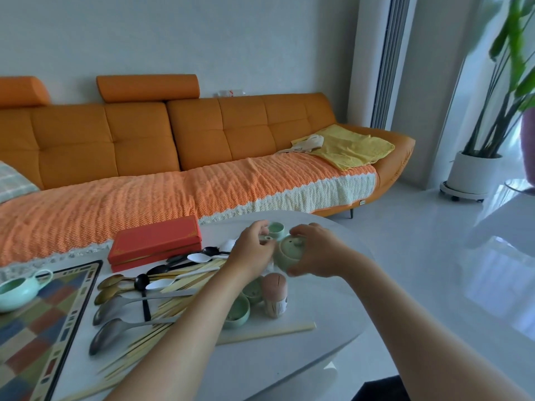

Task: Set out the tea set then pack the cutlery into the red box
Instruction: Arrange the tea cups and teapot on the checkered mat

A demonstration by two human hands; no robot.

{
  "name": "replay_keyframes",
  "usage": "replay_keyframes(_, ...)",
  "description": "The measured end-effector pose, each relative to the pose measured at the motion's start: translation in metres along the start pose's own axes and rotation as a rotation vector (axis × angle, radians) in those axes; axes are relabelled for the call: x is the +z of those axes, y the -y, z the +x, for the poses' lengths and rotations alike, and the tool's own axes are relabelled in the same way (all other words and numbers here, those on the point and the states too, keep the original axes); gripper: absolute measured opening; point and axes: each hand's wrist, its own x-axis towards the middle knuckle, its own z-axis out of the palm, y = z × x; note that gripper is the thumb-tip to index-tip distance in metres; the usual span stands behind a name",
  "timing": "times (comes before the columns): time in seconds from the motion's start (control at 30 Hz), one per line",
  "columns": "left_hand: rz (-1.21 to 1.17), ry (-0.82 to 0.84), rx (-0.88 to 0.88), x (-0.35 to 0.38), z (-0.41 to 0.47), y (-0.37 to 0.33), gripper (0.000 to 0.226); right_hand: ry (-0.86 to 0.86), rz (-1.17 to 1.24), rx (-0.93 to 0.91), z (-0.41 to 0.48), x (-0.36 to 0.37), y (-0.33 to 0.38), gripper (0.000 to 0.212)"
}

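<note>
- Nearest me, lower left of the frame: metal spoons [115, 328] and pale chopsticks [150, 340] lie in a loose heap on the white worktop [289, 371]. I judge the spoons stiff, smooth and moderately heavy, so I would take them at mid-handle. The chopsticks look light and liable to roll; gather them as a bundle.
- Just beyond, centre: two pale green cups [238, 312] sit close together beside a pink-capped toothpick holder [275, 295]. Glazed ceramic by the look, so slippery and chippable; grip each by the rim and wall.
- Far left edge: a green pitcher [17, 287] with a loop handle rests on a patterned mat [43, 328].
- Middle distance: my left hand [254, 250] and right hand [314, 251] are both closed around the green teapot [289, 251], left at its spout side, right cupping the body. The pot appears tilted. Whether it is lifted off the worktop I cannot tell.
- Judgement: the teapot is the fragile, heaviest piece; support the belly, keep a finger on the lid.
- Behind the hands: one more cup [276, 228].
- Upper left of the worktop: the red box [156, 241], lid on, well apart from the teapot.
</note>
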Motion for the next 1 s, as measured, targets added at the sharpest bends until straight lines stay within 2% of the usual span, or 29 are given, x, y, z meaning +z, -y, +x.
replay_keyframes(0.17,-0.161,-0.069,-0.020,-0.037,-0.009,0.009,0.034,-0.053,0.088,-0.115,0.003,-0.005,0.045,0.093)
replay_keyframes(0.3,-0.176,-0.199,-0.027,-0.082,-0.033,0.033,0.024,-0.039,0.072,-0.222,0.009,0.012,0.096,0.092)
replay_keyframes(0.53,-0.140,-0.385,-0.159,-0.169,-0.099,0.101,0.021,0.076,0.116,-0.418,0.009,0.075,0.201,0.083)
replay_keyframes(0.67,-0.099,-0.476,-0.232,-0.217,-0.140,0.137,0.033,0.162,0.151,-0.509,0.007,0.118,0.259,0.075)
replay_keyframes(1.0,0.048,-0.473,-0.410,-0.298,-0.213,0.201,0.025,0.371,0.022,-0.661,0.007,0.190,0.369,0.088)
